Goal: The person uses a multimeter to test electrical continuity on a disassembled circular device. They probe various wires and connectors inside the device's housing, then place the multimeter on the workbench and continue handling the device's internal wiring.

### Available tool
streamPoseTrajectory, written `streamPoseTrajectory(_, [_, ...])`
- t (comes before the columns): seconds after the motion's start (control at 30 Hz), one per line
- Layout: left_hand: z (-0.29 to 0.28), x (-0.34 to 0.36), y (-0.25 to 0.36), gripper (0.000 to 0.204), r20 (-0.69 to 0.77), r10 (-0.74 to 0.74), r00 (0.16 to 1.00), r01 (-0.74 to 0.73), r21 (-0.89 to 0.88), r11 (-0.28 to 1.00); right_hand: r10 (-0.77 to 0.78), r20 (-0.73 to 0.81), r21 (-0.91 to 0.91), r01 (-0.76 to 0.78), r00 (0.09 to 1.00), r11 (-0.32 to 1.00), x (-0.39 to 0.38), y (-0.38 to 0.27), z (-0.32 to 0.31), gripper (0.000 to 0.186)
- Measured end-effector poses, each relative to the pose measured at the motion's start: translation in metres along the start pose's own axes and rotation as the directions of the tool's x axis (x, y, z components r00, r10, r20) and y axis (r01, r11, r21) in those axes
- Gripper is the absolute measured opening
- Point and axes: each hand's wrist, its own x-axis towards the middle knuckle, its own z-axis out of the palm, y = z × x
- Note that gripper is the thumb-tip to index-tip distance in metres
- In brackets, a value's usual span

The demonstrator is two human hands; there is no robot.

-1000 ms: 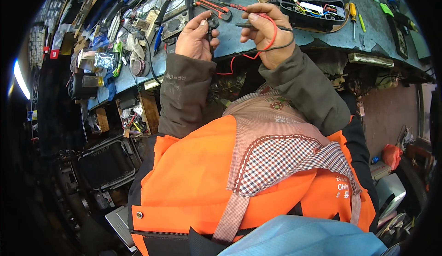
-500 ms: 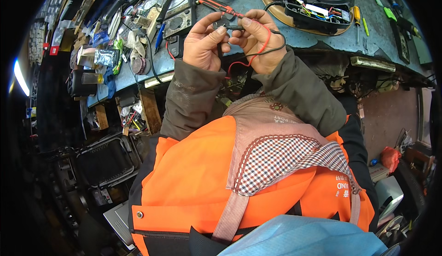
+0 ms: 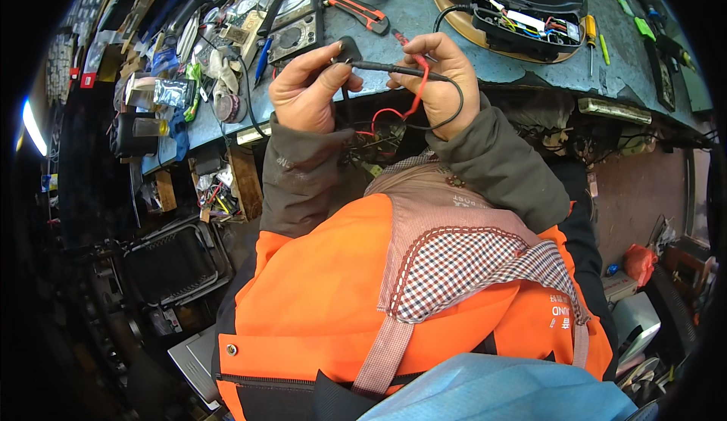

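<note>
Over the bench's near edge, my left hand [image 3: 307, 91] is closed on a small black part with a rounded end [image 3: 348, 48], whose exact kind I cannot make out. My right hand [image 3: 447, 88] grips a black test probe [image 3: 390, 67] and a red test probe [image 3: 402, 38]. The black probe lies level, its tip end at my left fingertips; whether it touches the black part cannot be seen. The red probe points up and away. Red and black leads loop below my hands. A multimeter [image 3: 294, 40] rests on the bench left of them.
Beyond my hands lies a red and black utility knife [image 3: 360, 12]. An opened black device with exposed wires [image 3: 526, 23] sits at the far right, beside a yellow-handled screwdriver [image 3: 590, 35]. Tools and gloves [image 3: 223, 73] crowd the left of the blue bench [image 3: 606, 73].
My hands have drawn apart, the left moving left and nearer me, the right slightly right. The black probe now stretches between them, and the knife behind is uncovered.
</note>
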Motion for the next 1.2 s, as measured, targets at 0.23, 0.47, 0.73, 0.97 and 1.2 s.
streamPoseTrajectory(0.23, [-0.038, -0.005, 0.034, 0.030, -0.015, 0.291, 0.957, -0.291, -0.027, 0.956, -0.313, -0.011, -0.635, 0.235, 0.950, 0.736, -0.006, -0.003, -0.018, 0.020])
streamPoseTrajectory(0.47, [-0.081, -0.002, 0.058, 0.022, -0.222, 0.412, 0.884, -0.368, 0.216, 0.905, -0.620, -0.081, -0.451, 0.526, 0.780, 0.721, -0.028, -0.055, -0.026, 0.020])
streamPoseTrajectory(0.73, [-0.073, -0.008, -0.018, 0.025, -0.151, 0.069, 0.986, -0.076, -0.039, 0.996, -0.817, -0.069, -0.872, 0.364, 0.572, 0.328, -0.048, -0.098, -0.084, 0.019])
streamPoseTrajectory(0.97, [-0.067, 0.007, -0.062, 0.023, -0.207, -0.073, 0.976, 0.061, -0.064, 0.996, -0.822, -0.147, -0.900, 0.270, 0.550, 0.342, -0.038, -0.114, -0.103, 0.017])
streamPoseTrajectory(1.2, [-0.066, 0.008, -0.075, 0.025, -0.195, -0.093, 0.976, 0.088, -0.034, 0.996, -0.802, -0.089, -0.868, 0.349, 0.591, 0.353, -0.030, -0.115, -0.101, 0.014])
